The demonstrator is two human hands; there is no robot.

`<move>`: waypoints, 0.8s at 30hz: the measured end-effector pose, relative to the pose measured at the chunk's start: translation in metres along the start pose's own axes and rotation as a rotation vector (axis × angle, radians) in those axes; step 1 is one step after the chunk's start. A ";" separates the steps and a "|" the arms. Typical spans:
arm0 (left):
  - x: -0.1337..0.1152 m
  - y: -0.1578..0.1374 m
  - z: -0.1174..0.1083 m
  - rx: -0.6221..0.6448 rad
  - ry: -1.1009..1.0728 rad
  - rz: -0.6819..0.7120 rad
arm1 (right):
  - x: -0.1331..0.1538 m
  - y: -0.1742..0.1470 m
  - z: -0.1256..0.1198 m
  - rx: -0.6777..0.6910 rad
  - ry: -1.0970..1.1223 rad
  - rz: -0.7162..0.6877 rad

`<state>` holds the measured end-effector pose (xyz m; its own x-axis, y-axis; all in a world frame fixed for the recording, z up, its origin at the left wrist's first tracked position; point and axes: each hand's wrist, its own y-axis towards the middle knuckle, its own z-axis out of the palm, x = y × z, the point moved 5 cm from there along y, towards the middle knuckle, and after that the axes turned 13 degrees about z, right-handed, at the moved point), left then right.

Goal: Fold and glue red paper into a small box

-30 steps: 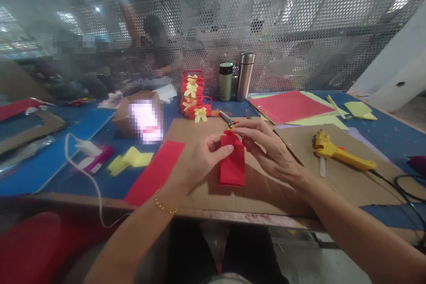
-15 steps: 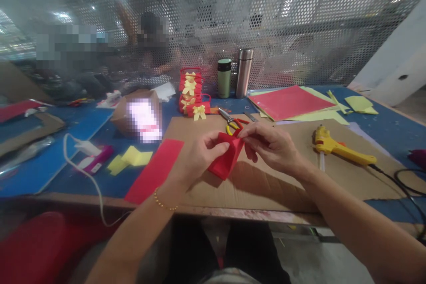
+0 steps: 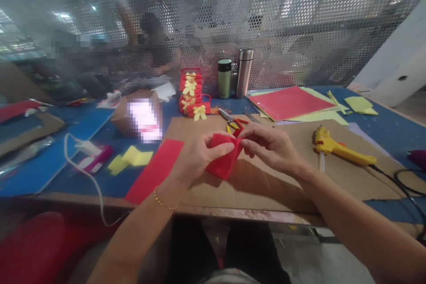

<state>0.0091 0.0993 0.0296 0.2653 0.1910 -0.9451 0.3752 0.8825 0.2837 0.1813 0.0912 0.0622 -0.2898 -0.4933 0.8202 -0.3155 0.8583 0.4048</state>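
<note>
Holding a small, box-like red piece (image 3: 219, 165) between two bare hands, a person sits at a bench, the piece tilted over a cardboard sheet (image 3: 266, 191) near its front edge; whether its lower corner touches the cardboard cannot be told. The left hand (image 3: 203, 153) is partly closed, its thumb pressed flat along the near face and its fingers hidden behind, a grip that seems meant to steady the body. The right hand (image 3: 270, 143) has thumb and forefinger pinched together at the top edge, the other fingers curled beneath, apparently to work the fold there. Just beyond lie scissors (image 3: 225, 114) with red and yellow handles, probably kept close for reach. To the left rests a flat red strip (image 3: 155, 169), with yellow paper pieces (image 3: 139, 157) beside it. To the right, a yellow glue gun (image 3: 346, 154) lies on more cardboard, which likely shields the blue bench (image 3: 394, 129) from drips. Farther back stand stacked red pieces with yellow bows (image 3: 191, 86), perhaps set aside to leave working room, near a green tumbler (image 3: 224, 83) and a steel flask (image 3: 245, 76).
</note>
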 end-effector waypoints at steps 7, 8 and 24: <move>-0.003 -0.004 -0.002 -0.087 0.103 0.016 | 0.005 -0.003 0.002 -0.009 -0.037 -0.029; -0.004 -0.004 -0.002 -0.101 0.122 0.025 | 0.007 -0.004 0.002 -0.021 -0.042 -0.037; -0.016 -0.007 0.006 0.009 0.246 0.098 | 0.007 -0.007 0.006 -0.075 0.074 0.124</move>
<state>0.0075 0.0874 0.0438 0.0772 0.3755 -0.9236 0.3667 0.8508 0.3765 0.1764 0.0815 0.0626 -0.2539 -0.3735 0.8922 -0.2120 0.9215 0.3255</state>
